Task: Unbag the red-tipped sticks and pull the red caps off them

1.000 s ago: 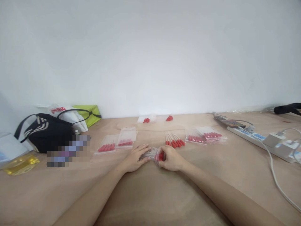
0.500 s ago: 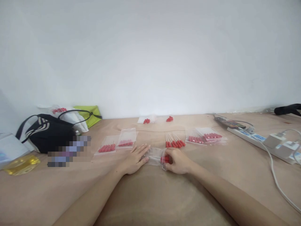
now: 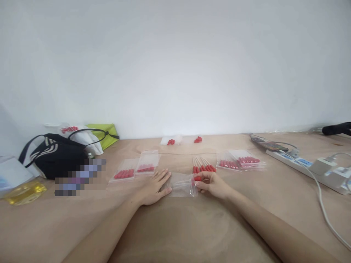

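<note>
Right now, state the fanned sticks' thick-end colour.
The thick ends are red, seen in the head view.

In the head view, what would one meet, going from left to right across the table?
Black bag, left hand, clear plastic bag, right hand, stacked bags of red-tipped sticks, white power strip.

left hand (image 3: pixel 155 188), right hand (image 3: pixel 214 185) and both forearms (image 3: pixel 268 223) were bare as far as the view reached, tapered toward the wrists (image 3: pixel 232 195), small dark spot (image 3: pixel 131 202) near the left wrist
</note>
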Available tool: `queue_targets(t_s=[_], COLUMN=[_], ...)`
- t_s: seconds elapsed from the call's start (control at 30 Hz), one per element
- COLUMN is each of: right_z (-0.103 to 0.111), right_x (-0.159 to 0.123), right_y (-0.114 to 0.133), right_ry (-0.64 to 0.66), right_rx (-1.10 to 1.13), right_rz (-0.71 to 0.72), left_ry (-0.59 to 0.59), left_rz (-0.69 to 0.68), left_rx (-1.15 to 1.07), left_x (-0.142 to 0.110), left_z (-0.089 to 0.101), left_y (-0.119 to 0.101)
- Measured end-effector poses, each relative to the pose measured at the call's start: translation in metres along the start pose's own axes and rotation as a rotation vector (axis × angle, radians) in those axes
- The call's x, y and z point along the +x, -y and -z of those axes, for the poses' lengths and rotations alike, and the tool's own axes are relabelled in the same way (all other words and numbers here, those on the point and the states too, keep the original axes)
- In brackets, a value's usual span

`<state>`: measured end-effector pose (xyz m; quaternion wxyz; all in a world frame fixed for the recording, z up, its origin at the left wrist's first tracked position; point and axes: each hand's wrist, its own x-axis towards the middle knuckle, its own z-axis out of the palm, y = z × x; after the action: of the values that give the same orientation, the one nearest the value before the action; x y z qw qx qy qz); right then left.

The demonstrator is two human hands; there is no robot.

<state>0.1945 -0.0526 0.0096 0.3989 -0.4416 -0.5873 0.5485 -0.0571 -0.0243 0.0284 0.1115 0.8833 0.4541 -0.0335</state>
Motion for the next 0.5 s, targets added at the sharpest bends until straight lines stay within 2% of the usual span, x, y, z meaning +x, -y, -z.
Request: queue_targets(t_s=[0.17, 0.27, 0.33, 0.4, 0.5], right_z=[0.017, 0.042, 0.063, 0.081, 0.094], right_x=[-0.002, -0.005, -0.006, -0.006, 0.001], right_y=[0.007, 0.013, 0.015, 0.016, 0.017], right_ry=[-0.068, -0.116, -0.203, -0.286, -0.431], right_rx=[0.184, 0.219, 0.234, 0.231, 0.223], right_rz=[-0.081, -0.089, -0.054, 0.015, 0.170], left_ry=[0.037, 0.069, 0.076, 0.039, -0.155], left_rz=[0.037, 0.079, 0.123, 0.171, 0.198], left_rx=[-0.040, -0.041, -0.029, -0.010, 0.067], left_x=[-0.005, -0.012, -0.016, -0.018, -0.015], left_z=[0.006, 0.014, 0.019, 0.022, 0.021], left_y=[-0.001, -0.002, -0.005, -0.008, -0.012])
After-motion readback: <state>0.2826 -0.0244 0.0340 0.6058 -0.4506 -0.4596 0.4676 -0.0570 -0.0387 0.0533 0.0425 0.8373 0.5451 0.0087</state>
